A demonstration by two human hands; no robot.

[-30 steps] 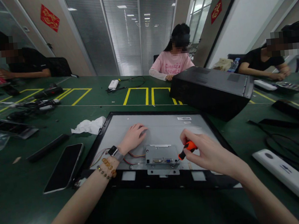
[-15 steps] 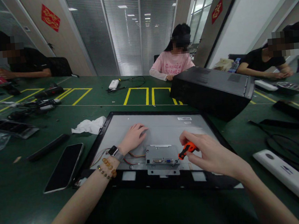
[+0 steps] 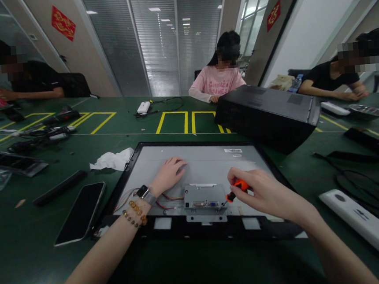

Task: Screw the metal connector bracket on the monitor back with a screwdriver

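A monitor panel (image 3: 211,160) lies face down on the green table, its grey metal back up inside a black frame. My left hand (image 3: 169,173) rests flat on that metal back, fingers spread, just above red and orange wires. My right hand (image 3: 263,191) is closed around an orange-handled screwdriver (image 3: 237,188). Its tip touches the right side of a small grey metal box with connector ports (image 3: 205,197) near the panel's front edge.
A phone (image 3: 81,212) and a black strip (image 3: 60,187) lie left of the panel, with crumpled white tissue (image 3: 112,160) behind them. A large black housing (image 3: 268,115) stands at the back right. A white part (image 3: 365,221) and cables lie right. Three other people sit around the table.
My right hand has turned slightly on the screwdriver handle, staying at the same spot. My left hand has not moved.
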